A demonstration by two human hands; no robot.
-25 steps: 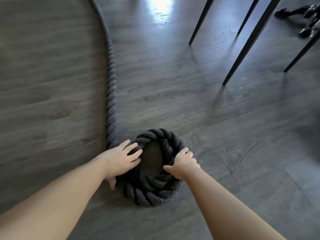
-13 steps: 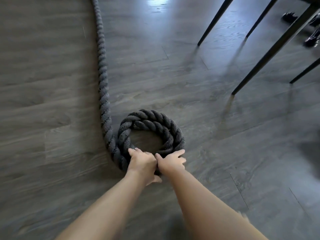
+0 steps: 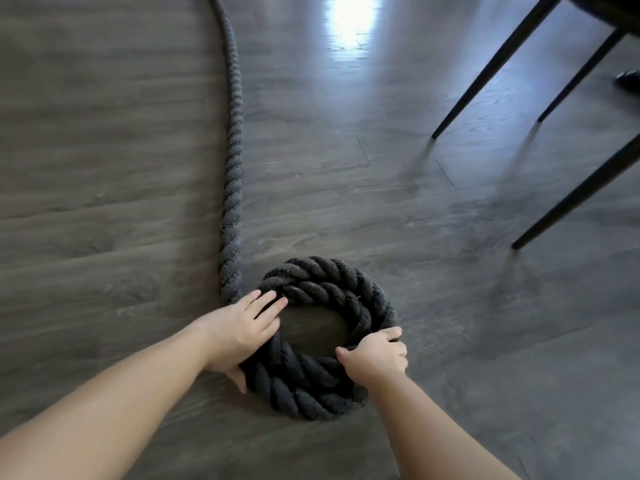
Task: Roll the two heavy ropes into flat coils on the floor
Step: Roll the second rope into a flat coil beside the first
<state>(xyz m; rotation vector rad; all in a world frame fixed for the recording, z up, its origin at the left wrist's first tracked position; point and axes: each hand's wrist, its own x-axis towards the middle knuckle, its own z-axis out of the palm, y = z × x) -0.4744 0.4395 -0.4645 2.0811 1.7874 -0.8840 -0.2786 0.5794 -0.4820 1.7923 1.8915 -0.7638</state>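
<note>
A thick dark twisted rope lies on the grey wood floor (image 3: 450, 306). Its near end is wound into a small flat coil (image 3: 325, 341) of about two turns, with bare floor showing in the middle. The free length of rope (image 3: 231, 188) runs from the coil's left side straight away and curves off the top edge. My left hand (image 3: 242, 332) lies over the coil's left side where the free length joins, fingers spread and thumb under the outer edge. My right hand (image 3: 375, 353) grips the coil's right side, fingers curled around it. Only one rope is in view.
Three thin black chair legs (image 3: 491, 69) slant down to the floor at the upper right, the nearest leg (image 3: 575, 195) ending a short way right of the coil. A dark object (image 3: 628, 81) shows at the right edge. A bright glare (image 3: 349, 22) lies on the floor at top.
Half a second ago both hands were together at the coil's near edge. Now they are apart, left on the left side and right on the right side, and the coil looks tighter.
</note>
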